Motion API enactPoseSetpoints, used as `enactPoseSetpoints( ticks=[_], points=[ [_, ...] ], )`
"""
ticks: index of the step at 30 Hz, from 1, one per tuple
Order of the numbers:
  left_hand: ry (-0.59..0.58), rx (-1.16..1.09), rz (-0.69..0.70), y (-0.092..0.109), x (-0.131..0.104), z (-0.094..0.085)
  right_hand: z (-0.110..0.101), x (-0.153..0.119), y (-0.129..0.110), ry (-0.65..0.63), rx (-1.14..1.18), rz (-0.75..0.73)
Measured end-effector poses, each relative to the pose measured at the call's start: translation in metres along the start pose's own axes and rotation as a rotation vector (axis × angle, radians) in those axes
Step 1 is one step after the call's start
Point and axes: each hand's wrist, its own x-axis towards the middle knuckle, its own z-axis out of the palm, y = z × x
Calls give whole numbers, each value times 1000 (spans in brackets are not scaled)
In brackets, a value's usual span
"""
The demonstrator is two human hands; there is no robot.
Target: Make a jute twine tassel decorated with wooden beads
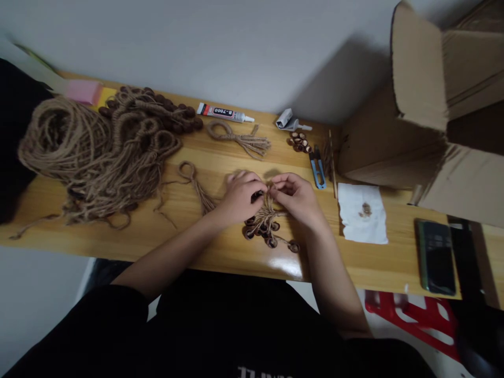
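Note:
Over the wooden table my left hand [241,198] and my right hand [297,198] meet at a bundle of jute cords [266,211]. Both have closed fingers, pinching the cords near their upper strands; the exact grip is partly hidden. Dark brown cup-like shells [271,241] are at the cord ends, spread below my fingers. Left of my left hand lies a looped jute cord [187,170], its strands running under that hand. Another looped jute tassel [240,137] rests behind my hands.
Coiled jute cord [66,136] and knotted pieces fill the left. Behind lie a glue tube [224,112], a rolled-up tube [289,122] and loose shells [300,140]. To the right are blue thread snips [317,168], a stick [333,163], white tissue [360,226], a phone [436,257] and a cardboard box [370,131].

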Motion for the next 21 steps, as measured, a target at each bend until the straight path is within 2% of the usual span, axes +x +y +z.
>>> enactPoseSetpoints(
  ticks=[7,21],
  points=[
    [60,13,9,-4,0,2,0,0,0,-18,-1,2],
    [51,-25,-15,1,-1,-1,0,1,3,-18,13,23]
  ],
)
